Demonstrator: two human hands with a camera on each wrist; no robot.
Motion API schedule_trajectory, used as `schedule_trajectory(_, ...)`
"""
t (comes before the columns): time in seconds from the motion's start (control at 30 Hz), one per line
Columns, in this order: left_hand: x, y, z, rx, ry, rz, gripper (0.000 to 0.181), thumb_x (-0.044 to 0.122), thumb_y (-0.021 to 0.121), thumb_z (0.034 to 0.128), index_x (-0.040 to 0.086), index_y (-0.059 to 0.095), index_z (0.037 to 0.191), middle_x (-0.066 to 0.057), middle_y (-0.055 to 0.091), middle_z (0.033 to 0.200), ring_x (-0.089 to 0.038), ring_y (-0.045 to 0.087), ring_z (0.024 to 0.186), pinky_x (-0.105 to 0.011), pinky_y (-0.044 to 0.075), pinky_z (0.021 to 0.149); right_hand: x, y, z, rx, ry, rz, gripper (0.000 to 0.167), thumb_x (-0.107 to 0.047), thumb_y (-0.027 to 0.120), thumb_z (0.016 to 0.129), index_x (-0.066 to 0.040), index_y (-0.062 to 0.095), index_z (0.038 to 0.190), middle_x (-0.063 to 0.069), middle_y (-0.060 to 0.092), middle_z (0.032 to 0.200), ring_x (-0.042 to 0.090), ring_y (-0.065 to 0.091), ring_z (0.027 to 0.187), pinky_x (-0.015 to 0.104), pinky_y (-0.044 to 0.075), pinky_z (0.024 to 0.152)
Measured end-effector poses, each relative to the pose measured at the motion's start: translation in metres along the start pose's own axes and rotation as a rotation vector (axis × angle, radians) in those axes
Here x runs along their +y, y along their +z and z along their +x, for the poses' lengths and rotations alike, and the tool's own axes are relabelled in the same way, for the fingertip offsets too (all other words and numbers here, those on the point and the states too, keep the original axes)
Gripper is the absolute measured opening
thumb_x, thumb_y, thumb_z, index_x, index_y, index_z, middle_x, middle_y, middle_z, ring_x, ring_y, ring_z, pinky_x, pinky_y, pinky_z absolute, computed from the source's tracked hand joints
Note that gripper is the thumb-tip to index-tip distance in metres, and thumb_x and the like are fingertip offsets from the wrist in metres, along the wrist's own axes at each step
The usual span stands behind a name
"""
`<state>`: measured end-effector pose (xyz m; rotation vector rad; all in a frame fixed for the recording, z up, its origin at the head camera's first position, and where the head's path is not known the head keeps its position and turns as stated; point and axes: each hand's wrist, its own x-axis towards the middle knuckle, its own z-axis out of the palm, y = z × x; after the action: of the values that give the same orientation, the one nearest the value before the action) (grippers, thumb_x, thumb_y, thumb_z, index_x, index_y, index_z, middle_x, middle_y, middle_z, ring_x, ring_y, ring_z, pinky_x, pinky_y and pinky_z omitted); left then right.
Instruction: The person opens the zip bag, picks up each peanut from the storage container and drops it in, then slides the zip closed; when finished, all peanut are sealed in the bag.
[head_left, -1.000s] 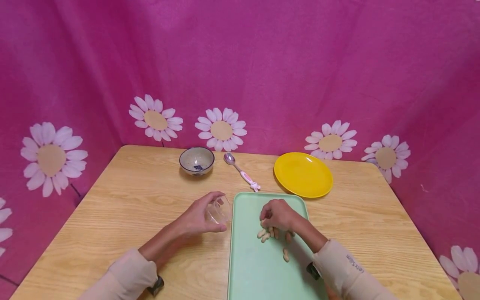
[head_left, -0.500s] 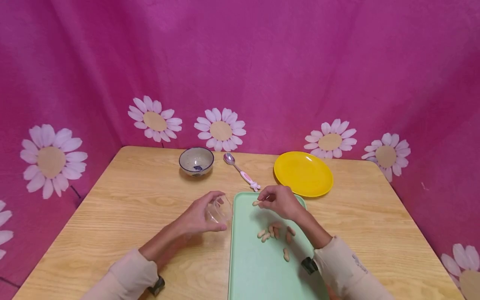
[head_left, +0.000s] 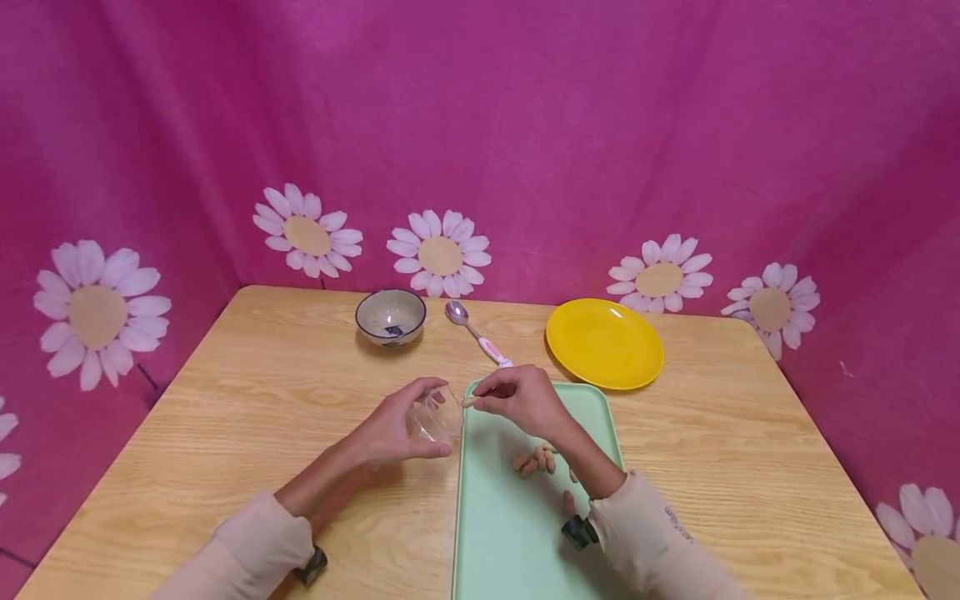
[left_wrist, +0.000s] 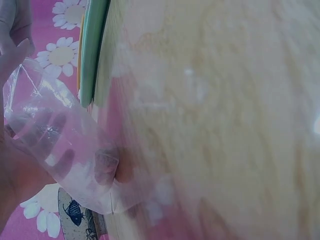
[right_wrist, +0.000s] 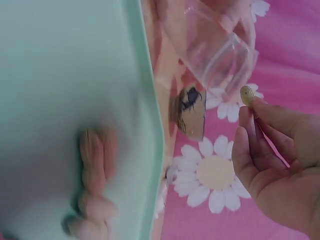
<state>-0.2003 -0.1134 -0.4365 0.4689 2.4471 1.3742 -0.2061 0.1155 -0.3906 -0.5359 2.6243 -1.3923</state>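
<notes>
My left hand (head_left: 393,427) holds a clear plastic bag (head_left: 437,419) with its mouth spread toward the right, left of the tray. In the left wrist view a blurred brownish lump (left_wrist: 106,167) shows through the bag's lower part; I cannot tell what it is. Between thumb and fingertips my right hand (head_left: 525,402) pinches a peanut (head_left: 468,402), just at the bag's mouth. The right wrist view shows this peanut's end (right_wrist: 247,96) near the bag. Several unshelled peanuts (head_left: 536,461) lie on the green tray (head_left: 491,533) beneath the right forearm, which partly hides them.
A patterned bowl (head_left: 390,318) stands at the back left of the wooden table (head_left: 330,367). Right of it lies a spoon (head_left: 477,335), its handle end hidden by the right hand. A yellow plate (head_left: 603,343) sits behind the tray. Pink flowered cloth hangs around the table.
My right hand has lifted a peanut from the pile on the tray and carried it left to the bag's mouth. The left hand and bag have hardly moved.
</notes>
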Motion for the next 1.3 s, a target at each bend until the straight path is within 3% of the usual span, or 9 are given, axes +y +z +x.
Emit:
schedule_trajectory(0.17, 0.001, 0.001, 0.000, -0.001, 0.063, 0.026, 0.083, 0.031, 0.085, 0.0680, 0.025, 0.040, 0.138, 0.002, 0.055, 0.128, -0.021, 0.047, 0.124, -0.052, 0.036, 0.107, -0.004, 0.014, 0.004, 0.003, -0.031, -0.021, 0.015, -0.013, 0.075, 0.080, -0.007, 0.074, 0.094, 0.005, 0.073, 0.086, 0.010, 0.063, 0.073, 0.020, 0.054, 0.067)
schedule_trajectory(0.47, 0.003, 0.002, 0.000, -0.005, 0.054, 0.013, 0.084, 0.033, 0.085, 0.0674, 0.026, 0.040, 0.138, 0.001, 0.051, 0.135, -0.022, 0.043, 0.129, -0.054, 0.032, 0.110, -0.009, 0.023, 0.006, -0.045, -0.023, 0.024, 0.017, -0.009, 0.075, 0.080, -0.005, 0.073, 0.096, 0.006, 0.072, 0.088, 0.011, 0.064, 0.075, 0.021, 0.055, 0.070)
schedule_trajectory(0.6, 0.001, 0.001, 0.000, -0.001, 0.065, 0.030, 0.084, 0.033, 0.084, 0.0683, 0.026, 0.039, 0.139, 0.000, 0.054, 0.131, -0.022, 0.045, 0.127, -0.053, 0.035, 0.108, -0.004, 0.014, 0.003, -0.070, -0.028, -0.004, 0.017, -0.011, 0.073, 0.082, -0.006, 0.073, 0.098, 0.004, 0.072, 0.090, 0.011, 0.063, 0.077, 0.021, 0.055, 0.072)
schedule_trajectory(0.9, 0.004, 0.001, -0.001, 0.013, 0.009, 0.042, 0.084, 0.032, 0.084, 0.0690, 0.028, 0.040, 0.140, 0.005, 0.055, 0.127, -0.021, 0.046, 0.126, -0.052, 0.038, 0.106, 0.015, -0.016, -0.007, -0.063, 0.027, -0.032, 0.017, -0.014, 0.073, 0.083, -0.010, 0.072, 0.099, 0.003, 0.072, 0.089, 0.013, 0.062, 0.078, 0.024, 0.055, 0.075)
schedule_trajectory(1.1, 0.004, 0.001, -0.002, 0.021, -0.002, 0.039, 0.083, 0.031, 0.084, 0.0689, 0.030, 0.039, 0.139, 0.005, 0.054, 0.130, -0.021, 0.045, 0.128, -0.052, 0.037, 0.107, 0.037, -0.030, -0.016, -0.039, -0.003, -0.091, 0.019, -0.014, 0.073, 0.082, -0.004, 0.072, 0.098, 0.006, 0.072, 0.089, 0.012, 0.063, 0.078, 0.019, 0.053, 0.073)
schedule_trajectory(1.3, 0.003, 0.001, -0.001, 0.025, 0.003, 0.058, 0.084, 0.031, 0.084, 0.0686, 0.030, 0.039, 0.139, 0.004, 0.054, 0.130, -0.021, 0.044, 0.128, -0.051, 0.036, 0.108, 0.056, -0.042, -0.025, -0.052, 0.025, -0.156, 0.015, -0.012, 0.072, 0.082, -0.004, 0.072, 0.096, 0.004, 0.072, 0.087, 0.012, 0.062, 0.076, 0.019, 0.051, 0.071)
